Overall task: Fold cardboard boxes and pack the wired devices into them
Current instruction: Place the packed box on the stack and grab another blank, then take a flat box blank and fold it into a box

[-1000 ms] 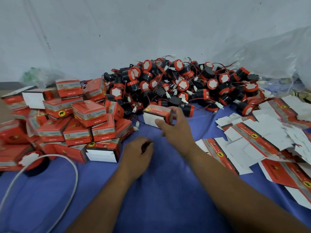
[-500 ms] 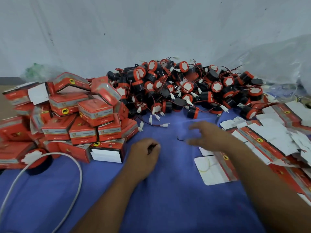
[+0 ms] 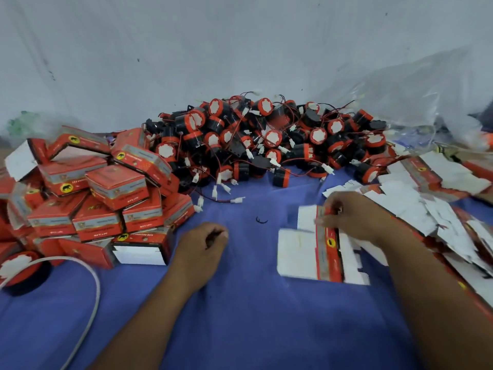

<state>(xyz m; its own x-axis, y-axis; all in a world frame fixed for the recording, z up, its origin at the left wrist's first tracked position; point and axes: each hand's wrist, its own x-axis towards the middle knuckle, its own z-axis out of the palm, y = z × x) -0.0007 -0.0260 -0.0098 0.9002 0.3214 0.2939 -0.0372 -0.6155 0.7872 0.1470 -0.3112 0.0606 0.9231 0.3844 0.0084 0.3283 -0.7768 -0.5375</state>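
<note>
A flat, unfolded red-and-white cardboard box blank point(image 3: 306, 252) lies on the blue cloth at centre right. My right hand point(image 3: 349, 214) pinches its far end. My left hand point(image 3: 202, 247) rests on the cloth as a loose fist with nothing visible in it. A heap of black-and-orange wired devices point(image 3: 266, 140) with red wires and white plugs fills the back of the cloth. Several folded red boxes point(image 3: 117, 185) are piled at the left. More flat blanks point(image 3: 416, 198) are strewn at the right.
A white cable point(image 3: 90, 284) curves over the cloth at the lower left, beside a larger black-and-orange device point(image 3: 21, 271). A clear plastic bag point(image 3: 416, 97) lies at the back right against the pale wall. A small black wire loop point(image 3: 261, 220) lies between my hands.
My right hand let go of a folded box at the centre, swung right to the blanks and now grips one, pulled onto the cloth. The left hand stayed put.
</note>
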